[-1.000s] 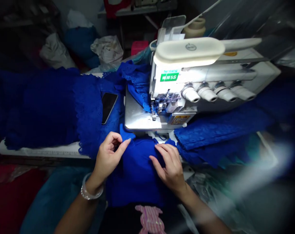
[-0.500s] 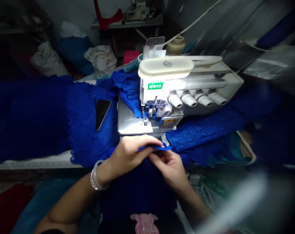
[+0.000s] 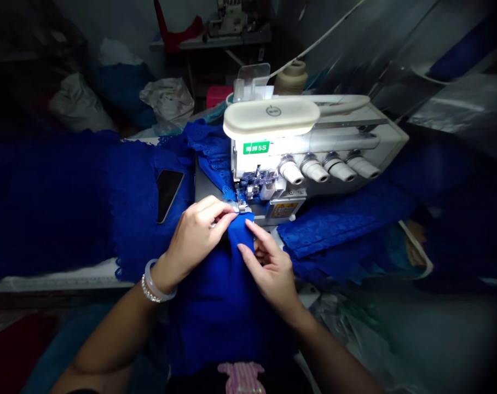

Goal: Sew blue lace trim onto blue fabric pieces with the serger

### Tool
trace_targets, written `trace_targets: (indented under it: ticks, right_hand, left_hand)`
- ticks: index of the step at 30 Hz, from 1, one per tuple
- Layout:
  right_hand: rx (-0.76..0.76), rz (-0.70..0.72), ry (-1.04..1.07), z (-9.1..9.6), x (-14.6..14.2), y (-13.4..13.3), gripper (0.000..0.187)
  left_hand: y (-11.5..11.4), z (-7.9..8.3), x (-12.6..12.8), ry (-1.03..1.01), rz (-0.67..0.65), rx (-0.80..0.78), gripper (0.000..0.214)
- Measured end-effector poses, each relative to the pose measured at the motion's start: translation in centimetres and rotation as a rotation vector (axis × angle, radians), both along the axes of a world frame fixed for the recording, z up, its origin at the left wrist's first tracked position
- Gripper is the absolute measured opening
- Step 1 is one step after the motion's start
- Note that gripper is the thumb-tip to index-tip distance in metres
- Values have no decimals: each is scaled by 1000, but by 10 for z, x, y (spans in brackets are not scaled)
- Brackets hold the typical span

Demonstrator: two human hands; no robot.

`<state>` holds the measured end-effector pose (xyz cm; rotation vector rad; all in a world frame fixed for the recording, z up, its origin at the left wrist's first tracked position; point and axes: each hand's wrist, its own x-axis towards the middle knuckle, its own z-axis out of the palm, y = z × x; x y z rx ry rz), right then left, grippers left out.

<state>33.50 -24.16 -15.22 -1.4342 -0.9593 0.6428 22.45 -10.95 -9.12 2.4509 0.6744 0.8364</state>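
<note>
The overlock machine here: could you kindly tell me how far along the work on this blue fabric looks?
Perhaps done: the folded blue lace right of the overlock machine, though its stitching is unclear. In hand: the left hand and right hand pinch a blue fabric edge at the presser foot. Perhaps left: the blue cloth below the hands and the lace heap on the left, both unclear too.

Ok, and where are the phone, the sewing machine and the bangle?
Phone (image 3: 169, 195), head view, on its dark screen.
Sewing machine (image 3: 255, 148), head view, on its green label.
Bangle (image 3: 150, 279), head view, on its pale band.
</note>
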Motion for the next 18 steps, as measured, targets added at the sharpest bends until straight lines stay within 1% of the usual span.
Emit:
trace_targets:
  ticks: [2, 4, 6, 8, 10, 12, 14, 18]
  right_hand:
    - [-64, 87, -57, 1, 2, 0, 52]
    - [-102, 136, -65, 3, 3, 1, 61]
    - [-113, 149, -61, 5, 3, 0, 66]
    - [-116, 165, -45, 7, 4, 0, 69]
    - [-127, 194, -5, 9, 5, -1, 73]
    - [-144, 236, 47, 10, 7, -2, 77]
    - [-156, 260, 92, 12, 9, -1, 81]
    - [-135, 220, 205, 12, 10, 1, 87]
  left_hand:
    - [2, 2, -2, 24, 17, -14, 8]
    - [0, 2, -4, 26, 48, 41, 9]
    - [-9, -1, -7, 24, 20, 184, 14]
    - [-21, -5, -11, 50, -61, 327, 23]
    - [-33, -10, -15, 113, -112, 406, 30]
    - [-40, -14, -19, 186, -89, 426, 36]
    - [-42, -15, -21, 247, -54, 429, 39]
    - [-36, -16, -19, 309, 5, 430, 40]
